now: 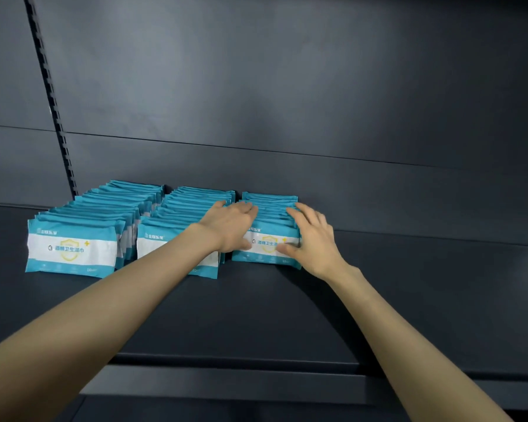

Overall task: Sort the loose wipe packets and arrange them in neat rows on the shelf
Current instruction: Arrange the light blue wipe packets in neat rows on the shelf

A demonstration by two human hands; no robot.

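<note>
The wipe packets stand upright in three rows on the shelf (pixel 256 315), running front to back: left row (pixel 73 248), middle row (pixel 192 205) and right row (pixel 269 243). No loose packets show in view, so sorting appears largely done; squaring up the right row appears to be what remains.

Both hands bracket the right row. The left hand (pixel 229 223) lies across its left top edge with fingers nearly straight. The right hand (pixel 313 239) rests on its right side, fingers spread and thumb against the front packet. Neither hand grips a packet; both press only.
</note>
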